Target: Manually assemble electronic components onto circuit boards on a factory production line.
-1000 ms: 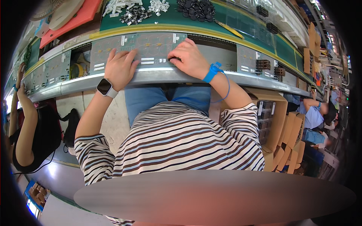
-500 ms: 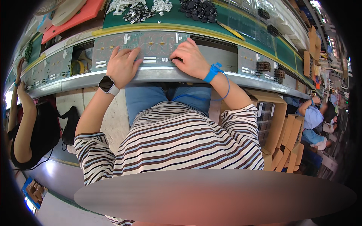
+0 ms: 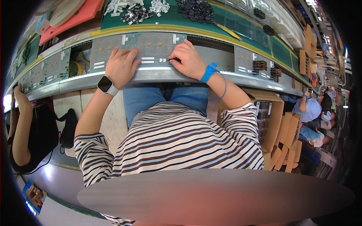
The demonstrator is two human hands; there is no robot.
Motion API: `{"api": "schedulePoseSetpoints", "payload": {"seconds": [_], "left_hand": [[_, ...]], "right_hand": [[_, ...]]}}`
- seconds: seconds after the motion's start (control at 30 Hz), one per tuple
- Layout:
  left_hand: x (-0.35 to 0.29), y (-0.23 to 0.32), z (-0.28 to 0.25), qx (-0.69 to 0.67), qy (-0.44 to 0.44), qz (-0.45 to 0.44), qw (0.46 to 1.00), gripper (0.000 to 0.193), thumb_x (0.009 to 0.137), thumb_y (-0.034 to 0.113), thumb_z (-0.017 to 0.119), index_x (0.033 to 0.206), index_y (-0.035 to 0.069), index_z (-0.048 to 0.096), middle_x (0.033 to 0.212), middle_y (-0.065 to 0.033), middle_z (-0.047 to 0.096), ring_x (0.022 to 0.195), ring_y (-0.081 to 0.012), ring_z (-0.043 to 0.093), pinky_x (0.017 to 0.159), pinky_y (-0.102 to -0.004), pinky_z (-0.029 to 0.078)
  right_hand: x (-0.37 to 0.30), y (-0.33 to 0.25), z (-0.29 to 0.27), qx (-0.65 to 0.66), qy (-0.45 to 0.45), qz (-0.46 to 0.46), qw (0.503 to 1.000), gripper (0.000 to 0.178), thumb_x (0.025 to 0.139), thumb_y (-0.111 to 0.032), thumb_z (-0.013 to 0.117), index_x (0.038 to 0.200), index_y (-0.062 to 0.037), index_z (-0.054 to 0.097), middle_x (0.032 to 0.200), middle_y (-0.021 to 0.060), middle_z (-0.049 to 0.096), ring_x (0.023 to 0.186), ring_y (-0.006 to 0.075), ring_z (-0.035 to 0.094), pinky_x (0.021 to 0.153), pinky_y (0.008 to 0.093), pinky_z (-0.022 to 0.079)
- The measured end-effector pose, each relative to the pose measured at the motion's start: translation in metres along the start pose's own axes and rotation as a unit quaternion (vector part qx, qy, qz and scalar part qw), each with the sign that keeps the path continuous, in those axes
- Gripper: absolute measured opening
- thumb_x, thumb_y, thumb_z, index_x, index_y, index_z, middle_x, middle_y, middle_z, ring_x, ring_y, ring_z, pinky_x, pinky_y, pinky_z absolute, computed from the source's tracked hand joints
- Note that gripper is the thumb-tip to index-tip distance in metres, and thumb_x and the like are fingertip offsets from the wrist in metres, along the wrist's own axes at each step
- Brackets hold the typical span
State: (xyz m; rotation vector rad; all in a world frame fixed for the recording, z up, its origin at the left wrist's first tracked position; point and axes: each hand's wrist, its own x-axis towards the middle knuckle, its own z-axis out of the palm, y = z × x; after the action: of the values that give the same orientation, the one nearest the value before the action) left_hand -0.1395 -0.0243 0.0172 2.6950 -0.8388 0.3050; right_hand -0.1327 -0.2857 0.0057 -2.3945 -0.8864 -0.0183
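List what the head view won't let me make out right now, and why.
All in the head view:
Whether the right hand holds a part: hidden by the hand itself.
The circuit board under the left hand: covered by that hand.
Far end of the black disc pile: cut off by the top edge.
What distant co-workers are doing: too small and blurred.

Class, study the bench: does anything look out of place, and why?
One small white part lies alone on the green surface, apart from the pile of white pieces. It may be a stray.
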Motion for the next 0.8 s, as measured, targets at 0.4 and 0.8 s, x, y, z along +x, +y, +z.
{"api": "schedulePoseSetpoints", "payload": {"seconds": [0.4,0.8], "left_hand": [[0.004,-0.005,0.007,0.000,-0.028,-0.005,1.000,0.035,0.084,0.023,0.056,0.116,0.010,0.052,0.095,-0.0118,0.062,0.094,-0.0273,0.056,0.094,-0.0440,0.037],[0.063,0.033,-0.031,0.168,-0.195,0.040,0.966,0.048,0.083,0.020,0.056,0.128,0.010,0.042,0.075,-0.0147,0.062,0.067,-0.0333,0.059,0.060,-0.0434,0.045]], "right_hand": [[0.000,0.001,0.001,-0.108,0.042,-0.071,0.991,0.016,0.068,-0.025,0.062,0.079,-0.0145,0.064,0.076,0.0012,0.061,0.084,0.0195,0.055,0.088,0.0415,0.031],[0.047,0.108,-0.035,-0.257,0.174,0.172,0.935,0.029,0.071,-0.040,0.065,0.081,-0.0124,0.062,0.080,0.0059,0.059,0.077,0.0252,0.059,0.070,0.0384,0.041]]}}
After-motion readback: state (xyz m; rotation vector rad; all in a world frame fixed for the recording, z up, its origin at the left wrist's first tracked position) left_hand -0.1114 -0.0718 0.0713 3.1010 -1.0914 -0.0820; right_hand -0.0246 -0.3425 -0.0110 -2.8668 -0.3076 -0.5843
